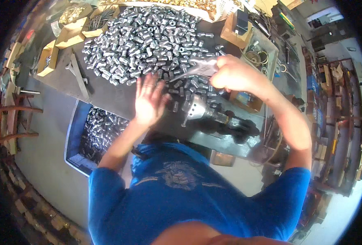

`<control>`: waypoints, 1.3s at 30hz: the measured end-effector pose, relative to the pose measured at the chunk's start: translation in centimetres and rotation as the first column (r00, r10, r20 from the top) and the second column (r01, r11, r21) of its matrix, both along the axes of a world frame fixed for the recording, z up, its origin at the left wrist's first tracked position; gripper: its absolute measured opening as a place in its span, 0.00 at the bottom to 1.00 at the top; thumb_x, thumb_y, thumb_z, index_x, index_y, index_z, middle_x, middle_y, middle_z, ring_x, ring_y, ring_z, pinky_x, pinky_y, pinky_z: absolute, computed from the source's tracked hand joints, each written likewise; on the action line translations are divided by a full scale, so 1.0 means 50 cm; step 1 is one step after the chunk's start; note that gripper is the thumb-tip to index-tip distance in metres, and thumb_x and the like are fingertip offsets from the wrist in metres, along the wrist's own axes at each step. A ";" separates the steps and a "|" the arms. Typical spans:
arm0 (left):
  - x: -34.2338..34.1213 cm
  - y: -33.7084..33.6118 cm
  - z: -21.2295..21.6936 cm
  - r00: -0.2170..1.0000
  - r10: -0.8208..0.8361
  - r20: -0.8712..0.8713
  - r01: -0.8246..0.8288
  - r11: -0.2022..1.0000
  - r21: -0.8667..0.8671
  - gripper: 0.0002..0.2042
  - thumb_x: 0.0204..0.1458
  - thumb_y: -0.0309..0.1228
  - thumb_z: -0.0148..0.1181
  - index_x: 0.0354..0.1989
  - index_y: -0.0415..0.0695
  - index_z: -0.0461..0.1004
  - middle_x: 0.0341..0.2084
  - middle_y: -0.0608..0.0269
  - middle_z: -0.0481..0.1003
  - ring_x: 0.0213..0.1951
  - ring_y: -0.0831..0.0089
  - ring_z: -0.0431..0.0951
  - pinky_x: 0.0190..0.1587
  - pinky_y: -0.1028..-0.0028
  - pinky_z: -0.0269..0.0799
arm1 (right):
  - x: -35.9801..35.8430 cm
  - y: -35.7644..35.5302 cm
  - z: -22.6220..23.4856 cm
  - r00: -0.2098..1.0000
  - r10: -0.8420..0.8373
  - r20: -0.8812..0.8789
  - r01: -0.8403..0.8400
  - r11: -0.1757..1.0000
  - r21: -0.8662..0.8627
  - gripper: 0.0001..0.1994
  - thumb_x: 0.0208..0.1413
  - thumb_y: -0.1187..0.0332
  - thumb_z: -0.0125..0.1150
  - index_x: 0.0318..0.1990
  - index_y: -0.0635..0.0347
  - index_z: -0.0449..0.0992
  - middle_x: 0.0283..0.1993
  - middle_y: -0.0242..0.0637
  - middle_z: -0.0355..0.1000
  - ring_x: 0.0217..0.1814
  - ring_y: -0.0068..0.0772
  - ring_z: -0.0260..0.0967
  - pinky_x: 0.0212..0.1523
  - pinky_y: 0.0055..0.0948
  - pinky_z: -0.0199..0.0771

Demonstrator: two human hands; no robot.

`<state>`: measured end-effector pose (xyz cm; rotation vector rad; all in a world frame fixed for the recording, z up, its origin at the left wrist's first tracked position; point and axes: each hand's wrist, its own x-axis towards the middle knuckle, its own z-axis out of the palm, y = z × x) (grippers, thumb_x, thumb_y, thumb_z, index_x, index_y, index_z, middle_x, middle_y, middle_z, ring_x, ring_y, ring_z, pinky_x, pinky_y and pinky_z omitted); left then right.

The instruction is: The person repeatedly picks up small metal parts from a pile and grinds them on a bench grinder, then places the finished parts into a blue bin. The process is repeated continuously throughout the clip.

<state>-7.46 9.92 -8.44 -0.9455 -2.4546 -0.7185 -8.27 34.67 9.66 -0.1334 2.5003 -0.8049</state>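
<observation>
Both hands are held over the dark counter (107, 92). Left hand (148, 100) is laid flat with fingers spread on the near edge of a large heap of small silver metal fittings (144, 38). Right hand (232, 73) is closed around a grey metal tool handle (199, 67) above the loose fittings. A metal chuck-like fixture (199, 109) is seen just below, and a blue bin (75, 134) of fittings beside the counter.
</observation>
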 end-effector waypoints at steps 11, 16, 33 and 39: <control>0.011 0.017 -0.026 0.978 0.119 0.170 -0.101 0.988 -0.114 0.24 0.49 0.38 0.55 0.53 0.40 0.65 0.58 0.45 0.56 0.59 0.39 0.52 0.60 0.50 0.47 | -0.026 -0.048 -0.002 0.987 -0.073 0.144 0.051 0.987 0.151 0.14 0.36 0.65 0.57 0.24 0.70 0.71 0.19 0.41 0.68 0.18 0.28 0.69 0.17 0.27 0.66; -0.006 0.006 -0.041 0.970 0.153 0.191 -0.144 0.988 -0.063 0.23 0.52 0.42 0.49 0.53 0.41 0.65 0.57 0.48 0.58 0.61 0.47 0.53 0.62 0.50 0.42 | -0.027 -0.053 -0.004 0.988 -0.085 0.126 0.069 0.990 0.126 0.11 0.32 0.66 0.55 0.21 0.68 0.70 0.15 0.41 0.67 0.16 0.32 0.68 0.18 0.30 0.67; -0.014 0.003 -0.006 0.984 0.181 0.008 -0.181 0.983 0.023 0.08 0.46 0.32 0.58 0.31 0.41 0.73 0.39 0.56 0.71 0.48 0.56 0.69 0.56 0.53 0.56 | -0.036 0.077 0.052 0.951 -0.307 -0.022 0.307 0.942 0.134 0.10 0.35 0.68 0.52 0.24 0.67 0.68 0.13 0.37 0.65 0.12 0.27 0.63 0.13 0.28 0.60; -0.051 0.011 -0.014 0.987 0.148 0.070 -0.152 0.987 0.059 0.05 0.42 0.30 0.59 0.25 0.42 0.72 0.32 0.57 0.71 0.32 0.59 0.75 0.40 0.65 0.69 | -0.028 0.115 0.047 0.951 -0.307 -0.038 0.309 0.933 0.186 0.08 0.36 0.69 0.52 0.23 0.65 0.68 0.14 0.33 0.63 0.14 0.24 0.62 0.14 0.26 0.59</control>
